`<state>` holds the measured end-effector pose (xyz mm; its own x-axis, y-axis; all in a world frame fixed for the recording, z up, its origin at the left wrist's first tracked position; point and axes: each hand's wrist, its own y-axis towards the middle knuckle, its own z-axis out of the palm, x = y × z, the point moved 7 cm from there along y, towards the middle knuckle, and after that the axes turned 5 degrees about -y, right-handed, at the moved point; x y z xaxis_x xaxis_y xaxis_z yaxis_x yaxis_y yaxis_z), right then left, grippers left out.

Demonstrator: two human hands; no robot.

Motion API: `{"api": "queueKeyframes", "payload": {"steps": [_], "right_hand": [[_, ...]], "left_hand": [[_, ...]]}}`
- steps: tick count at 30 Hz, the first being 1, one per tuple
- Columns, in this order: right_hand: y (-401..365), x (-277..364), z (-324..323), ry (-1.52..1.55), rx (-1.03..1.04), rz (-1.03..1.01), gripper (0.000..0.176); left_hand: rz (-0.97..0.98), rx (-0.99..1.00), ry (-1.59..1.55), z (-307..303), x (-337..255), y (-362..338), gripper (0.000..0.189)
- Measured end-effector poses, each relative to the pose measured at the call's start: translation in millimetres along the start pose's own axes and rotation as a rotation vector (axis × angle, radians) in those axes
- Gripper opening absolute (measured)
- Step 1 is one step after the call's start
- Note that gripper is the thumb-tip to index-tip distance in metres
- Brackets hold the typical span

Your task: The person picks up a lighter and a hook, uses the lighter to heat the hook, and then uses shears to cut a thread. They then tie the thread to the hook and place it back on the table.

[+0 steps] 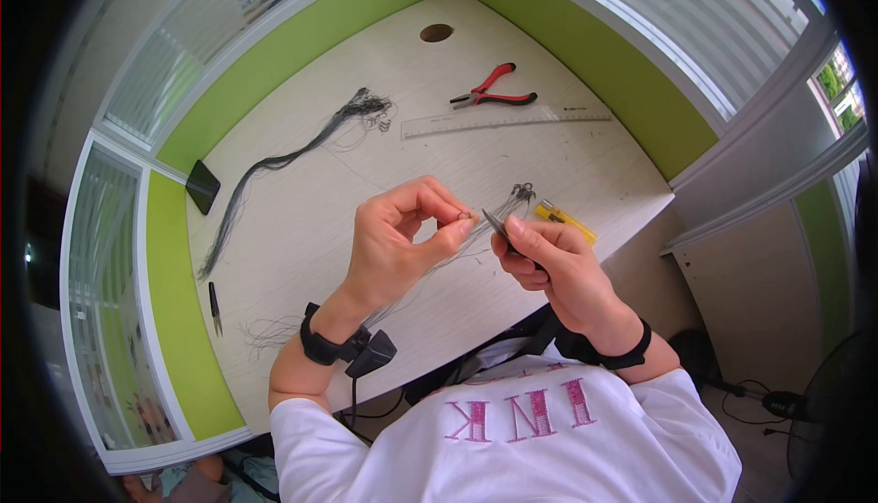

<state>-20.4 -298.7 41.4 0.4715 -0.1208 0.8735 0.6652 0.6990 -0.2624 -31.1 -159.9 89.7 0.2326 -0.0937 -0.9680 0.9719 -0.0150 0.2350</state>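
A dark pointed tool (497, 227), grasped in the right hand (560, 263) above the tabletop (302, 219) near its right corner, slants tip-first toward the far left edge, beside a small loop (465, 216) pinched by the left hand (400, 236). Space separates both from the ruler (505, 125) beyond.

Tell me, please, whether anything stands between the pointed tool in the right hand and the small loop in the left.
Nothing visible does: a narrow gap separates the pointed tool from the small loop at the left hand's fingers. Thin strands appear behind, seemingly on the table.
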Motion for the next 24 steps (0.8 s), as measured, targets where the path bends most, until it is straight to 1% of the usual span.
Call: {"api": "queueKeyframes", "payload": {"steps": [5,7,8,10,16,24], "right_hand": [[0,-2,1,-0.044,-0.01,0.015,0.041],[1,-3,0,-0.035,-0.007,0.019,0.041],[1,-3,1,-0.034,0.004,0.029,0.042],[1,-3,3,-0.034,0.015,0.039,0.042],[1,-1,5,-0.048,0.015,0.039,0.043],[1,0,7,-0.049,0.047,0.047,0.043]], "left_hand": [[0.02,0.008,0.065,-2,-1,0,0.007],[0.113,0.022,0.103,-2,-7,1,0.008],[0.112,0.02,0.103,-2,-6,2,0.008],[0.208,0.039,0.097,2,-12,3,0.009],[0.115,0.074,0.063,2,-7,1,0.011],[0.109,0.077,0.02,2,-6,0,0.011]]}}
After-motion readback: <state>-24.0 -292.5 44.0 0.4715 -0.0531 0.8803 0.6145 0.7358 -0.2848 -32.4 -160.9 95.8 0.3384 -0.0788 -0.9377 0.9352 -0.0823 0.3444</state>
